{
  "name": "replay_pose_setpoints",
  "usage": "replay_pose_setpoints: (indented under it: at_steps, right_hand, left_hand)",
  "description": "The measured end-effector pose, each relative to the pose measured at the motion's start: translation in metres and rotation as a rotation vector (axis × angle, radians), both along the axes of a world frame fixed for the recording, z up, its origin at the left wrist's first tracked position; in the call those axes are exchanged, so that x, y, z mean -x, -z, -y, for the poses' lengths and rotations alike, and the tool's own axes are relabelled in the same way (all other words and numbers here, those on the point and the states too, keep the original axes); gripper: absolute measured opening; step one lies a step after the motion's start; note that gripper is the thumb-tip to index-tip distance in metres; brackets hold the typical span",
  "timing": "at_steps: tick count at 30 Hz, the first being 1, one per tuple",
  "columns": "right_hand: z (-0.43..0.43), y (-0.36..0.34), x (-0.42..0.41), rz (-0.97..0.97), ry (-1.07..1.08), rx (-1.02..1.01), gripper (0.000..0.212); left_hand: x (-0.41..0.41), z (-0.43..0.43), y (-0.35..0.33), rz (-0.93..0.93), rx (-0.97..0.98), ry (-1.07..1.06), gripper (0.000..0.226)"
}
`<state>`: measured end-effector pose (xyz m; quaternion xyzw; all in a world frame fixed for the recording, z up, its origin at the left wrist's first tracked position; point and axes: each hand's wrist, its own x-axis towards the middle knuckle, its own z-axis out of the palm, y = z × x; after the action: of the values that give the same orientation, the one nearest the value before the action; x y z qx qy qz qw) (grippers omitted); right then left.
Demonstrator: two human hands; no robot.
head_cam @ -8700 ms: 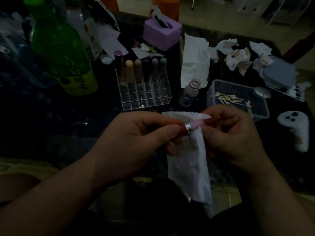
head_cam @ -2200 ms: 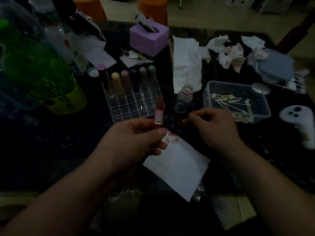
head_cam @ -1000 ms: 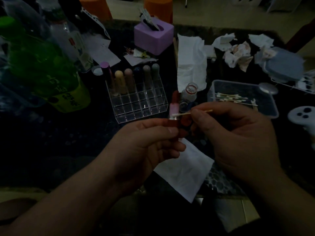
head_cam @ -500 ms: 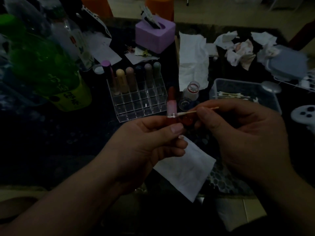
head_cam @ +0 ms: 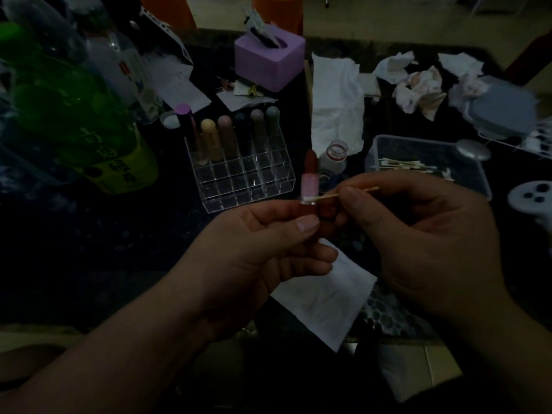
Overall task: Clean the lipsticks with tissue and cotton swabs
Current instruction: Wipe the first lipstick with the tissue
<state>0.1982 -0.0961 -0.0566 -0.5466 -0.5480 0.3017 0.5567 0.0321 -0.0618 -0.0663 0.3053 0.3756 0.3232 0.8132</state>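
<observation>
Lipstick (head_cam: 310,174) upright, pinched at its base by left hand (head_cam: 263,258), just before the clear organizer (head_cam: 242,174); right hand (head_cam: 418,243) pinches cotton swab (head_cam: 343,195), tip touching the collar.

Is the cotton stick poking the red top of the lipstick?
No, the cotton swab in the right hand touches the lipstick low down at its silver ring, well below the red tip.

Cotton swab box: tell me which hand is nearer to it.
Right. The right hand sits just this side of the swab box, pinching a swab; the left hand holds the lipstick farther to its left.
</observation>
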Motion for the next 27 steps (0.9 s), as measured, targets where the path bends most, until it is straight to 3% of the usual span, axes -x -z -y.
replay_pose_setpoints:
  at_steps: [6,15,27]
  right_hand:
    - [0.001,-0.001,-0.004,0.005,0.036,0.003,0.008]
    - [0.004,-0.002,0.000,0.041,-0.019,0.001,0.007]
    - [0.001,-0.001,-0.013,0.054,0.034,0.001,0.010]
  left_hand:
    - [0.002,-0.002,0.005,0.036,0.001,-0.013,0.030]
    - [-0.004,0.002,0.003,-0.159,-0.122,-0.043,0.030]
    - [-0.002,0.001,0.002,-0.048,-0.089,-0.080,0.024]
